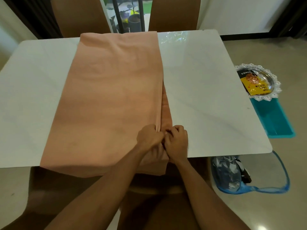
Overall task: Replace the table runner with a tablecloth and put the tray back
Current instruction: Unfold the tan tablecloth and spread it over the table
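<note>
A folded peach tablecloth lies lengthwise down the middle of the white table, from the far edge to over the near edge. My left hand and my right hand sit side by side at its right fold near the front edge, both pinching layers of the cloth. A silver tray with a lace rim and a yellow snack packet in it rests off the table to the right, on a teal stool. No table runner is in sight.
Two brown chairs stand at the far side before a glass door. A brown chair sits under the near edge. On the floor at right lies a clear bag with blue trim holding dark items.
</note>
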Motion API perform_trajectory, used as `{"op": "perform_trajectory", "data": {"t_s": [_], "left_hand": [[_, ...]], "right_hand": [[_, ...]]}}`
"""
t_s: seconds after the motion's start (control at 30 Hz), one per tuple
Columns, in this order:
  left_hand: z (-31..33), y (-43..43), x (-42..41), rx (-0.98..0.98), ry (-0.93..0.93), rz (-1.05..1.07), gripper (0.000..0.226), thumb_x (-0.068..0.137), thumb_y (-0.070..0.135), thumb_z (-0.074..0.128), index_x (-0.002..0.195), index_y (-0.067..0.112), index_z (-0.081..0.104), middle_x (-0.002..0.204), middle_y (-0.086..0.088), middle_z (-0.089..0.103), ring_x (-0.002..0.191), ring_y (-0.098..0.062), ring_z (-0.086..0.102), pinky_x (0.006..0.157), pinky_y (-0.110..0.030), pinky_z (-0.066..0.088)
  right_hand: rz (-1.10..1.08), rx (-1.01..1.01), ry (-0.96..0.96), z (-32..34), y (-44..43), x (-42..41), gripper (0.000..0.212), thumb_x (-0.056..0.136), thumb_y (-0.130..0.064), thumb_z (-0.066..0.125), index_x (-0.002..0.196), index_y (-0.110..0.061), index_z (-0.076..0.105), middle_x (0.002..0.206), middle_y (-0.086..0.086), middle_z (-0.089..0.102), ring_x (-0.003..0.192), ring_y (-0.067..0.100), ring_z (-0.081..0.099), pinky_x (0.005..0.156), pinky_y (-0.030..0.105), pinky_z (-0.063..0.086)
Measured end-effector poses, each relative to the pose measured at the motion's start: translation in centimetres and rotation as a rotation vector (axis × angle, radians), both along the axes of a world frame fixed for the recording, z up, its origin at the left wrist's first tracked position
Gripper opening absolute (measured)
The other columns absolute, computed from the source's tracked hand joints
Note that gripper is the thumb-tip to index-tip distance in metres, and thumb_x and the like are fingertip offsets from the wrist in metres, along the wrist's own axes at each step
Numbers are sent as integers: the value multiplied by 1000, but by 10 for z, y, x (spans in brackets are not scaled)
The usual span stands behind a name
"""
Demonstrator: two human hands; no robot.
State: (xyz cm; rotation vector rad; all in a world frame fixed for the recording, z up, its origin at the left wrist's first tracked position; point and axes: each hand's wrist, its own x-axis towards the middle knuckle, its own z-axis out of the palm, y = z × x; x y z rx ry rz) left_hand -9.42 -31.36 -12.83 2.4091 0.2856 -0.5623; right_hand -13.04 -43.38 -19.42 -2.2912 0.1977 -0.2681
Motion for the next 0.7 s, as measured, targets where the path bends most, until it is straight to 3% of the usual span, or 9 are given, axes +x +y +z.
{"op": "perform_trajectory", "data": {"t_s": [0.03,0.1,0.17,0.23,0.3,0.4,0.57,0.63,0.7], "left_hand": [[3,7,0,-152,8,129,4,84,20,55,82,18,58,80,-1,60,71,-21,56,58,-29,39],[6,21,-6,-519,31,529,16,76,-1,48,73,15,50,74,-6,53,67,-24,52,55,-30,42],[7,40,-15,-735,57,872,16,74,-4,44,72,11,50,74,-9,50,65,-24,50,50,-28,45],[5,60,-14,-846,94,1019,13,82,5,47,76,8,58,75,-8,57,68,-25,55,54,-30,49],[3,79,-8,-833,110,991,26,92,26,52,98,6,69,88,-8,69,80,-26,63,69,-35,54],[4,90,-2,-433,32,682,51,94,45,56,127,6,57,112,-6,63,92,-24,60,74,-34,49],[1,84,-16,-91,182,220,49,84,31,71,124,8,54,115,-9,62,101,-29,61,78,-37,54],[1,87,-19,-129,149,258,43,88,24,59,126,4,58,117,-15,65,104,-33,62,86,-41,55],[0,95,-21,-252,75,469,40,93,21,52,126,0,61,116,-19,66,105,-36,62,92,-44,54]], "right_hand": [[5,-54,-2,-1,2,0,10,96,-27,59,100,-20,65,105,-2,57,90,10,49,75,27,50],[-5,-80,3,-2,3,2,12,95,-30,57,100,-21,64,105,-3,56,89,9,47,74,26,50],[6,-106,20,-3,1,3,15,96,-32,54,102,-21,63,106,-2,55,90,10,47,74,27,51],[16,-123,32,-2,-1,4,18,97,-33,53,105,-20,63,108,0,55,92,11,48,77,29,53],[18,-140,49,0,0,4,18,99,-32,53,106,-19,62,111,2,55,94,13,48,80,32,54],[4,-211,82,8,9,5,18,99,-31,53,110,-19,61,116,5,55,99,16,49,85,36,53],[27,-258,-65,23,47,0,24,98,-35,51,118,-21,56,119,5,60,105,24,59,87,40,51],[206,-222,-68,21,60,-3,23,99,-36,50,114,-25,62,116,-1,62,103,19,60,82,34,51],[292,-170,-45,12,69,-10,31,101,-36,47,121,-21,66,131,2,62,118,21,57,98,37,49]]}}
